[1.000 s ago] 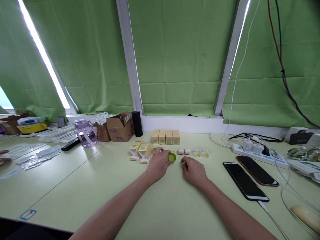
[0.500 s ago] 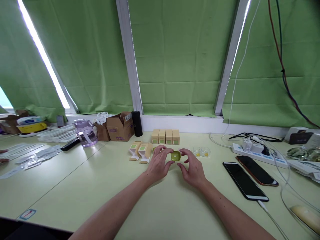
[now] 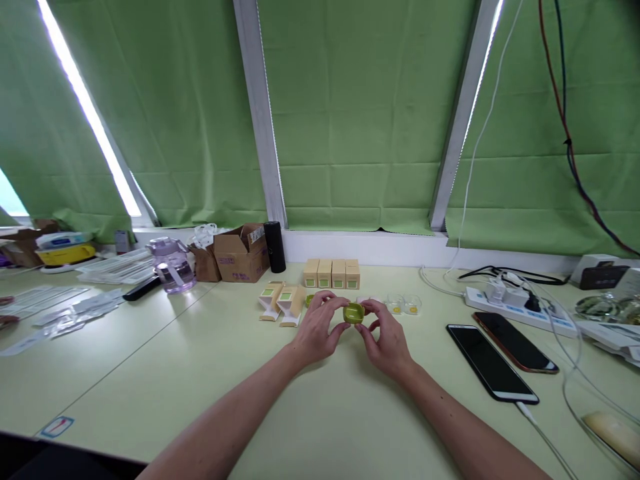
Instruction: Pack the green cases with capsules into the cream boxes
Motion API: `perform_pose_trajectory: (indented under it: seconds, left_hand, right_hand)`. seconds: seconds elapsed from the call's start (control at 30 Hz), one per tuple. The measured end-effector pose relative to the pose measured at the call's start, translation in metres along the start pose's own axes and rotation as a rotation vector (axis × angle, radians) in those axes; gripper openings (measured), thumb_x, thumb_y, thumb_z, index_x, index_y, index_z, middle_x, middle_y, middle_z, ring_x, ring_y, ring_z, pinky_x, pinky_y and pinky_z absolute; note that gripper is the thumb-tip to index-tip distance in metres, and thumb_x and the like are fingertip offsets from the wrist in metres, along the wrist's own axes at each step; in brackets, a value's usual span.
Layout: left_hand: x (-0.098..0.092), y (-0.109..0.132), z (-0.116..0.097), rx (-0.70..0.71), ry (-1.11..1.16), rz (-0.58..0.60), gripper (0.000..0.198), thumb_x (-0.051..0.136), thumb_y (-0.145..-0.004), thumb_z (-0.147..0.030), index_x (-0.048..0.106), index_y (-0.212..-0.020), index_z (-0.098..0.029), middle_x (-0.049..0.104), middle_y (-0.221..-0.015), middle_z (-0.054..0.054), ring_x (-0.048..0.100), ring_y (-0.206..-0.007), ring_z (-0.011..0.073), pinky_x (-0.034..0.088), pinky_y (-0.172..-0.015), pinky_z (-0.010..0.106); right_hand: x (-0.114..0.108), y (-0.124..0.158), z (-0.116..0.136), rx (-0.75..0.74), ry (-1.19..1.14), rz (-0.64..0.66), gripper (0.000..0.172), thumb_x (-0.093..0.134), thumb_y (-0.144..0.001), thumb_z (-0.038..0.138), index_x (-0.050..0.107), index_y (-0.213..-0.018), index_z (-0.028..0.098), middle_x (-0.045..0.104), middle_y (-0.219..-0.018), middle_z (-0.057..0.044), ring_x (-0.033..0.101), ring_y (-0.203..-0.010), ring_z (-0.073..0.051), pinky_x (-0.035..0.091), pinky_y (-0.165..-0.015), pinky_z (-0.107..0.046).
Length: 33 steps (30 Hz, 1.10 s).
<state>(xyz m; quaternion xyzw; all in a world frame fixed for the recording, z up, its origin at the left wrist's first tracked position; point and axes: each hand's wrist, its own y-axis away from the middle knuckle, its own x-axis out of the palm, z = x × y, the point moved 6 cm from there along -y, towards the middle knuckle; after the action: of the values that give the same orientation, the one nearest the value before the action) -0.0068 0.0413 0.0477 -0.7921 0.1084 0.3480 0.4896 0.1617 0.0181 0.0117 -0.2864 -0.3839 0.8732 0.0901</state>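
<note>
A small olive-green lid [image 3: 353,313], shallow and round-cornered, is held between my two hands above the table. My left hand [image 3: 323,325] pinches its left side between thumb and fingers. On the right side, the fingers and thumb of my right hand [image 3: 384,335] close on it. Another green piece [image 3: 309,300] shows partly behind my left hand. To the left stand two kraft cartons with slanted sides [image 3: 290,303]. Small clear cups [image 3: 411,305] with yellow spots inside sit beyond my right hand.
Several small kraft boxes [image 3: 331,274] line the table's back. Two phones [image 3: 493,360] and a power strip [image 3: 520,310] with cables lie right. A purple bottle [image 3: 171,265], an open cardboard box [image 3: 241,253] and a black cylinder [image 3: 275,247] stand left. Another person's hand [image 3: 7,312] shows far left.
The green lid has turned and tilted between my hands. My right fingers and thumb have closed in toward it.
</note>
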Motion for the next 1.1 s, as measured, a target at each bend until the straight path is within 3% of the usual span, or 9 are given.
perform_pose_trajectory:
  seconds: [0.2,0.43,0.7,0.9,1.0,1.1]
  left_hand:
    - [0.002,0.0,0.01,-0.07,0.089,-0.068,0.025,0.061,-0.097,-0.027,0.061,-0.121,-0.022,0.066,-0.114,0.012,0.058,-0.116,0.0287,0.055,-0.098,0.048]
    - [0.008,0.002,0.023,-0.199,0.322,-0.097,0.019,0.062,-0.096,-0.026,0.063,-0.115,-0.023,0.061,-0.116,0.01,0.068,-0.101,0.0217,0.062,-0.094,0.045]
    - [0.018,0.003,0.036,-0.316,0.445,-0.11,0.015,0.064,-0.096,-0.032,0.065,-0.106,-0.021,0.062,-0.112,0.008,0.072,-0.086,0.0173,0.064,-0.086,0.039]
    - [0.015,0.003,0.038,-0.318,0.379,-0.103,0.021,0.057,-0.1,-0.037,0.066,-0.098,-0.019,0.063,-0.104,0.008,0.068,-0.089,0.0187,0.061,-0.083,0.037]
    - [0.012,0.002,0.036,-0.284,0.289,-0.085,0.024,0.049,-0.103,-0.033,0.068,-0.096,-0.019,0.063,-0.1,0.009,0.064,-0.097,0.0215,0.058,-0.088,0.039]
    - [0.011,0.001,0.033,-0.256,0.296,-0.052,0.016,0.053,-0.099,-0.025,0.068,-0.1,-0.02,0.061,-0.103,0.01,0.064,-0.099,0.0218,0.057,-0.088,0.039]
  right_hand:
    - [0.001,0.0,-0.002,0.031,0.012,0.036,0.039,0.051,-0.101,0.038,0.047,-0.137,0.024,0.066,-0.126,-0.012,0.069,-0.105,-0.023,0.061,-0.073,-0.033]
    - [0.004,0.002,-0.004,0.006,0.064,0.074,0.051,0.058,-0.096,0.035,0.044,-0.145,0.026,0.069,-0.119,-0.011,0.069,-0.1,-0.024,0.062,-0.072,-0.035]
    - [0.008,0.0,-0.006,-0.008,0.096,0.109,0.043,0.049,-0.1,0.027,0.053,-0.143,0.029,0.073,-0.109,-0.008,0.07,-0.091,-0.021,0.062,-0.074,-0.033]
    - [0.008,0.0,-0.004,0.01,0.066,0.124,0.041,0.053,-0.099,0.033,0.055,-0.139,0.025,0.073,-0.105,-0.008,0.069,-0.088,-0.02,0.06,-0.071,-0.031]
    - [0.008,-0.001,-0.004,0.066,0.047,0.148,0.044,0.053,-0.098,0.034,0.052,-0.14,0.025,0.071,-0.107,-0.008,0.069,-0.089,-0.021,0.059,-0.072,-0.031]
    - [0.007,-0.001,-0.003,0.103,0.015,0.157,0.045,0.052,-0.098,0.034,0.048,-0.141,0.024,0.07,-0.11,-0.008,0.069,-0.091,-0.02,0.058,-0.073,-0.031]
